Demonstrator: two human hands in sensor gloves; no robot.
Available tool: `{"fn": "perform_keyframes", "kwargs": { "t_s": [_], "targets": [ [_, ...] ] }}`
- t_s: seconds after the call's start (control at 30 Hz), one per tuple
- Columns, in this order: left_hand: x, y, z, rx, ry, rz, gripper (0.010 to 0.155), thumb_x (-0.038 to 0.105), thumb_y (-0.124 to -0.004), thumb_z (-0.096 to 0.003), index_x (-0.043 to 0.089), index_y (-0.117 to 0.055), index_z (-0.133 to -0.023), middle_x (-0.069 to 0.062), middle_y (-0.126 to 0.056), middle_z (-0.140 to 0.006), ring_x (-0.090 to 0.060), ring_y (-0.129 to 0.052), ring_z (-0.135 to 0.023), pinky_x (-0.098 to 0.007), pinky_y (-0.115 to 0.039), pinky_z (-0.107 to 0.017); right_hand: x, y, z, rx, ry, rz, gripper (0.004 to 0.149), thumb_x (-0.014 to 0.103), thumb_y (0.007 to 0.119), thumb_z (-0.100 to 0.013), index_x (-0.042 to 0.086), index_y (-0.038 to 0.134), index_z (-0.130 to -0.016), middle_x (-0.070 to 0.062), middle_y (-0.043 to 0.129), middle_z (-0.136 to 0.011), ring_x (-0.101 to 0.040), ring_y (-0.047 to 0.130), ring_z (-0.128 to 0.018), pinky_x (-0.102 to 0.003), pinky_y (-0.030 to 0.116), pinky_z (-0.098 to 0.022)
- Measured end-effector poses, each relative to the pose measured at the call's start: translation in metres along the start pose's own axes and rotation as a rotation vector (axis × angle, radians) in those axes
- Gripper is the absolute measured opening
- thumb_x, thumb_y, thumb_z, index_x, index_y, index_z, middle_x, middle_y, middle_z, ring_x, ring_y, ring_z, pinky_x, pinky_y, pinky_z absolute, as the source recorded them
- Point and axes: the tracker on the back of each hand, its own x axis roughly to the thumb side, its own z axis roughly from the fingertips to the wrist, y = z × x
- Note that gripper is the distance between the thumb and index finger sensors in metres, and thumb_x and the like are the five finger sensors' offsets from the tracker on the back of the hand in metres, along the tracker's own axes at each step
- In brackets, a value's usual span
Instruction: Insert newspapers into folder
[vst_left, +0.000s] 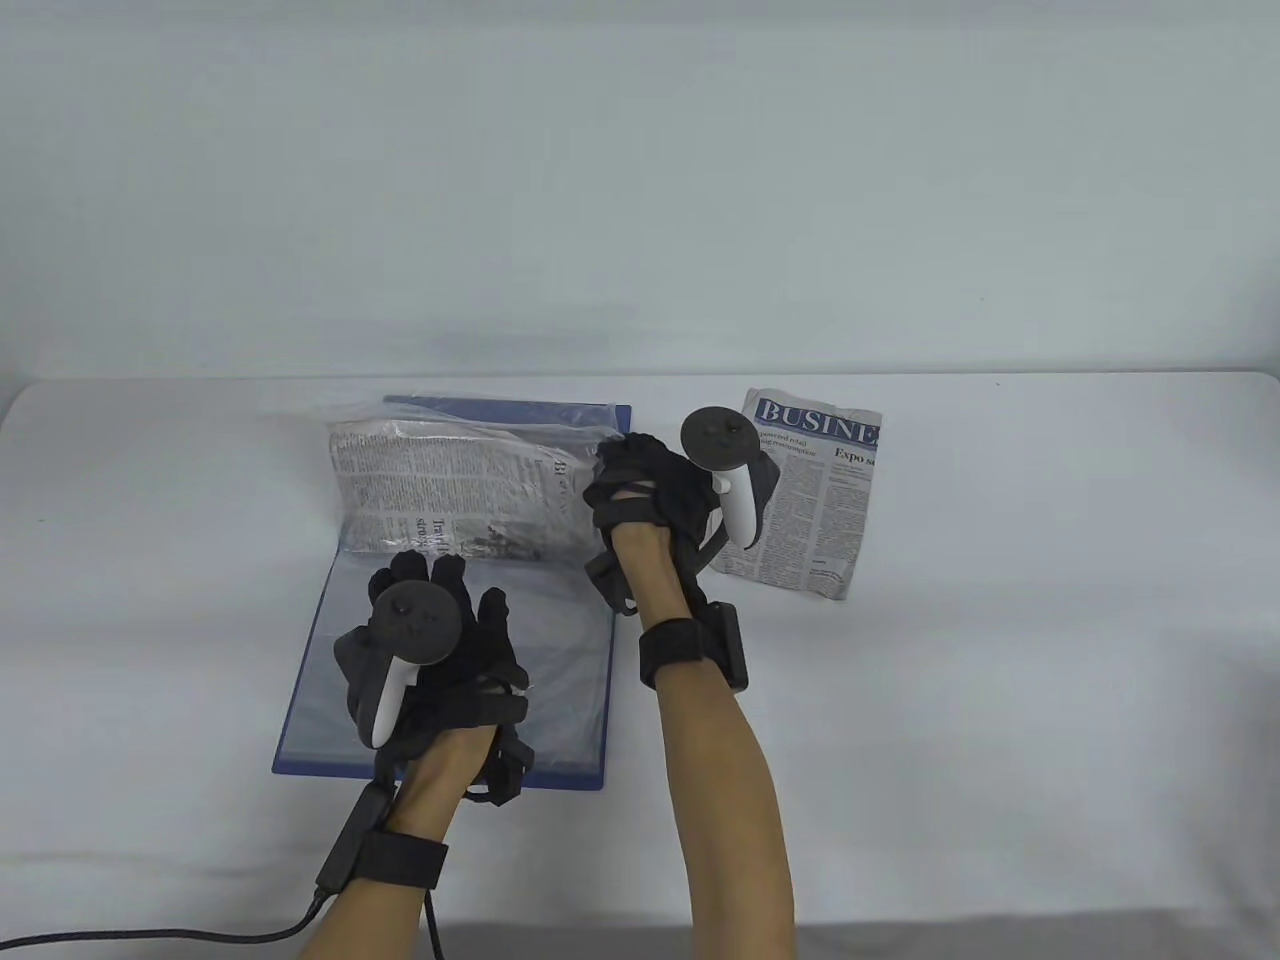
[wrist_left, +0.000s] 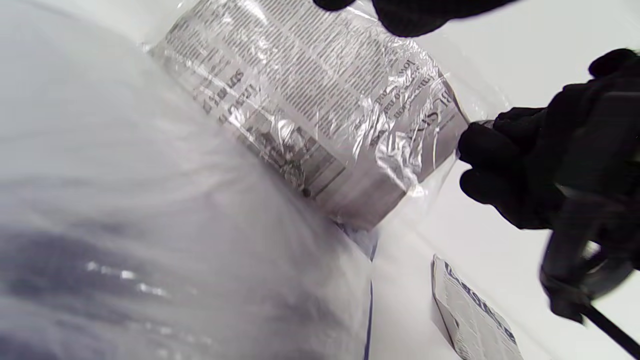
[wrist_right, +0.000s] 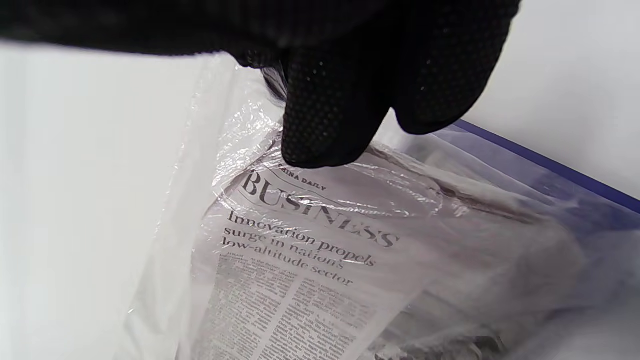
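A blue folder (vst_left: 560, 740) lies open on the white table, its clear sleeves facing up. One newspaper (vst_left: 450, 485) sits partly inside a raised clear sleeve (wrist_left: 400, 165) at the folder's far end. My right hand (vst_left: 615, 455) pinches that newspaper's right edge at the sleeve's mouth; in the right wrist view its fingertips (wrist_right: 330, 125) are on the paper (wrist_right: 300, 260) just above the "BUSINESS" heading. My left hand (vst_left: 440, 590) rests flat on the folder's near sleeves, fingers spread, holding nothing. A second newspaper (vst_left: 810, 500) lies loose on the table to the right.
The second newspaper also shows in the left wrist view (wrist_left: 475, 315), beside the folder's blue edge (wrist_left: 370, 310). A black cable (vst_left: 150, 938) runs off from my left wrist along the table's front edge. A white wall stands behind the table.
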Motion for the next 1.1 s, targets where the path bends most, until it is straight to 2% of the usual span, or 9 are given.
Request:
{"fn": "perform_keyframes", "kwargs": {
  "t_s": [0.2, 0.3, 0.37, 0.4, 0.53, 0.6, 0.77, 0.9, 1.1],
  "targets": [
    [-0.001, -0.014, -0.007, -0.096, 0.017, -0.049, 0.057, 0.049, -0.053, -0.0628, 0.023, -0.038, -0.112, -0.01, -0.011, -0.125, -0.043, 0.003, -0.113, -0.066, -0.008, -0.082, 0.001, 0.002, -0.018, -0.159, -0.016, -0.11, 0.039, 0.025, 0.07, -0.058, 0.006, 0.07, -0.093, -0.018, 0.079, -0.08, -0.018, 0.096, -0.053, -0.042, 0.079, -0.046],
    [-0.003, -0.023, -0.009, -0.2, 0.099, -0.126, 0.057, 0.05, -0.053, -0.0627, 0.024, -0.041, -0.112, -0.012, -0.012, -0.126, -0.044, 0.003, -0.113, -0.067, -0.005, -0.08, -0.001, 0.0, -0.026, -0.125, -0.042, -0.085, 0.046, 0.03, 0.066, -0.061, 0.009, 0.058, -0.101, -0.017, 0.066, -0.093, -0.023, 0.087, -0.069, -0.046, 0.071, -0.058],
    [-0.005, -0.03, -0.013, -0.293, 0.112, -0.15, 0.057, 0.05, -0.055, -0.0628, 0.025, -0.042, -0.113, -0.012, -0.008, -0.125, -0.044, 0.007, -0.111, -0.068, -0.003, -0.078, -0.006, 0.0, -0.031, 0.035, -0.064, -0.148, 0.072, 0.037, 0.062, -0.062, 0.005, 0.02, -0.11, -0.024, 0.027, -0.105, -0.04, 0.057, -0.094, -0.056, 0.055, -0.066],
    [-0.005, -0.034, -0.015, -0.357, 0.103, -0.158, 0.057, 0.05, -0.056, -0.0629, 0.027, -0.042, -0.113, -0.012, -0.005, -0.125, -0.043, 0.009, -0.11, -0.068, -0.002, -0.078, -0.01, -0.001, -0.028, 0.064, -0.081, -0.213, 0.079, 0.04, 0.062, -0.062, 0.003, 0.009, -0.108, -0.028, 0.016, -0.104, -0.047, 0.045, -0.096, -0.061, 0.048, -0.065],
    [-0.007, -0.06, -0.026, -0.672, 0.025, -0.282, 0.058, 0.048, -0.062, -0.0633, 0.037, -0.042, -0.116, -0.009, -0.004, -0.126, -0.042, 0.01, -0.111, -0.068, 0.001, -0.078, -0.033, -0.017, 0.002, -0.054, 0.032, -0.171, 0.076, 0.04, 0.06, -0.063, -0.002, 0.015, -0.108, -0.031, 0.021, -0.102, -0.051, 0.048, -0.092, -0.065, 0.044, -0.063],
    [-0.011, -0.073, -0.027, -0.783, 0.059, -0.326, 0.067, 0.048, -0.066, -0.0621, 0.048, -0.023, -0.114, -0.004, 0.02, -0.116, -0.038, 0.021, -0.105, -0.066, 0.003, -0.077, -0.044, -0.021, 0.012, -0.012, 0.028, -0.133, 0.074, 0.04, 0.059, -0.063, -0.003, 0.019, -0.108, -0.032, 0.024, -0.102, -0.051, 0.051, -0.09, -0.066, 0.045, -0.062],
    [0.001, -0.073, -0.025, -0.623, 0.058, -0.52, 0.065, 0.049, -0.072, -0.0605, 0.053, -0.03, -0.11, 0.0, 0.007, -0.122, -0.036, 0.003, -0.114, -0.059, -0.016, -0.087, -0.067, -0.013, 0.055, 0.157, 0.019, 0.019, 0.073, 0.038, 0.059, -0.062, -0.004, 0.021, -0.107, -0.032, 0.025, -0.101, -0.052, 0.051, -0.089, -0.066, 0.045, -0.062],
    [0.006, -0.072, -0.024, -0.5, 0.058, -0.563, 0.048, 0.049, -0.072, -0.0605, 0.052, -0.052, -0.103, 0.006, -0.011, -0.128, -0.034, -0.016, -0.12, -0.053, -0.035, -0.09, -0.079, 0.003, 0.095, 0.218, 0.01, 0.149, 0.073, 0.037, 0.06, -0.062, -0.004, 0.02, -0.107, -0.033, 0.024, -0.101, -0.053, 0.051, -0.09, -0.067, 0.044, -0.062],
    [0.004, -0.056, -0.02, -0.412, 0.051, -0.503, 0.038, 0.045, -0.074, -0.0605, 0.043, -0.065, -0.098, 0.007, -0.033, -0.129, -0.034, -0.035, -0.12, -0.054, -0.044, -0.089, -0.087, 0.024, 0.111, 0.323, 0.026, 0.202, 0.077, 0.038, 0.061, -0.062, -0.004, 0.014, -0.106, -0.033, 0.02, -0.101, -0.053, 0.048, -0.09, -0.068, 0.042, -0.062]
  ]
}}
